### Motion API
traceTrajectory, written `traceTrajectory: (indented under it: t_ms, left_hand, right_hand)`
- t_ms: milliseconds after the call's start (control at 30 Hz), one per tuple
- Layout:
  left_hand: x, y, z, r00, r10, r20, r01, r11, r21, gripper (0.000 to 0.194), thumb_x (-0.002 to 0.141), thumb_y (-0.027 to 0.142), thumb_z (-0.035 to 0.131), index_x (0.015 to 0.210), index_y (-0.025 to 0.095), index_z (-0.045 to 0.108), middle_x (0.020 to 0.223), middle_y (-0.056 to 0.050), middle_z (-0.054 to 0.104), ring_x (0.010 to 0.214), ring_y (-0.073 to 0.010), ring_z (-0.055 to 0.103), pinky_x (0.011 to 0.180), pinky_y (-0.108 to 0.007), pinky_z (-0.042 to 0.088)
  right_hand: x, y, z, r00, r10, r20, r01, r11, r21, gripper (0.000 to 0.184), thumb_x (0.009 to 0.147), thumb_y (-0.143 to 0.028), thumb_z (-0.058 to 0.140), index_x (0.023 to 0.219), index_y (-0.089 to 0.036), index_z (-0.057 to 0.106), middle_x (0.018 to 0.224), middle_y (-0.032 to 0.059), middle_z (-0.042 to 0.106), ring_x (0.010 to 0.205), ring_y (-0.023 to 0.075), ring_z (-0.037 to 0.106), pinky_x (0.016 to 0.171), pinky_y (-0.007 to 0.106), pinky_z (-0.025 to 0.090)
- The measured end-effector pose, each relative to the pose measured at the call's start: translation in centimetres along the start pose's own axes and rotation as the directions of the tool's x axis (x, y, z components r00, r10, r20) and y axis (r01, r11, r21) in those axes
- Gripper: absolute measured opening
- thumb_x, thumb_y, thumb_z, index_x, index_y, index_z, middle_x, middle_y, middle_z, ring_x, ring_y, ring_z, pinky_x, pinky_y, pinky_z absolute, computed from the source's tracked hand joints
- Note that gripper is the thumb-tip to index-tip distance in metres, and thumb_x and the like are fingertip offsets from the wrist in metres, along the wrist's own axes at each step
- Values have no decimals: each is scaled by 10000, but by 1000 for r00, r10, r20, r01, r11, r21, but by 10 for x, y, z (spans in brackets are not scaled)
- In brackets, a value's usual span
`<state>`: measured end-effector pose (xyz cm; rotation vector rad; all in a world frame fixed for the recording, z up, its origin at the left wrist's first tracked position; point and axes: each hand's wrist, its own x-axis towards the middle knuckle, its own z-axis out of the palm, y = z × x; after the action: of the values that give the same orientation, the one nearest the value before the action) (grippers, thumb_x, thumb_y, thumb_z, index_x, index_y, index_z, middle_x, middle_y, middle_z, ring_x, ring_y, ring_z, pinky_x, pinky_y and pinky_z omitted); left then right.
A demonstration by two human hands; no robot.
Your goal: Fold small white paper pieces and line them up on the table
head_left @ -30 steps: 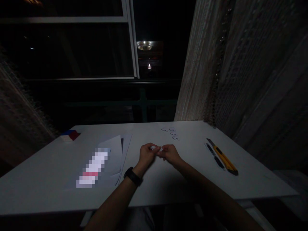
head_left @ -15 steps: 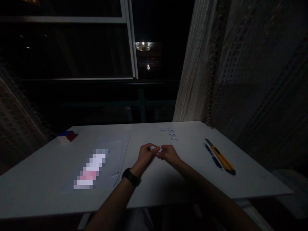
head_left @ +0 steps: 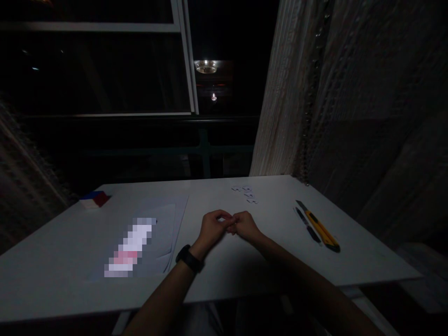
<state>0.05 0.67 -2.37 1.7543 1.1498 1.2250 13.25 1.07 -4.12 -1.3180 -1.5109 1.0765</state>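
Head view: the bare left hand (head_left: 213, 227) and bare right hand (head_left: 247, 227) are held half-curled and touching over the white table (head_left: 276, 210); whether anything is pinched between them cannot be told. Small flat white pieces with dark marks (head_left: 248, 195) are laid out just beyond the hands.

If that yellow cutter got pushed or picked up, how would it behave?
The yellow cutter would probably slide rather than roll, as it looks flattish and angular. Its solid-looking body would likely stay stiff when lifted.
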Motion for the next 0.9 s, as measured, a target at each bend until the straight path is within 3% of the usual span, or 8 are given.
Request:
traceTrajectory:
  t_ms: [200, 367, 667, 900]
  left_hand:
    - [0, 1, -3, 1000, 13, -18, -12, 997, 81, 213, 596, 351, 663, 713, 173, 675, 699, -41, 669, 657, -174, 590, 623, -265, 433]
    - [0, 4, -6, 1000, 17, -24, -15, 997, 73, 167, 615, 299, 647, 723, 173, 670, 711, -41, 664, 691, -176, 595, 657, -264, 429]
    - [-2, 5, -7, 997, 3, -71, 4, 995, 96, 177, 614, 242, 636, 779, 181, 616, 662, 0, 627, 613, -136, 572, 575, -226, 401]
    - [-6, 9, -4, 998, 31, -51, -21, 982, 188, 187, 643, 280, 628, 814, 204, 626, 654, 7, 641, 607, -136, 580, 584, -229, 395]
  right_hand:
    - [2, 1, -3, 1000, -15, 11, 15, 1000, -3, 91, 495, -170, 652, 518, -158, 565, 410, -44, 523, 376, 91, 467, 387, 195, 340]
    - [0, 3, -3, 995, -101, -4, 100, 992, -74, 135, 535, -240, 663, 621, -155, 603, 484, -34, 547, 428, 88, 469, 419, 191, 339]
    - [-2, -2, -2, 994, -110, 20, 112, 984, -142, 150, 535, -265, 664, 541, -149, 569, 446, -53, 477, 442, 80, 414, 431, 196, 273]
    - [4, 9, -1, 994, -106, -37, 102, 990, -97, 116, 494, -214, 669, 498, -150, 572, 454, -51, 499, 474, 89, 446, 452, 192, 300]
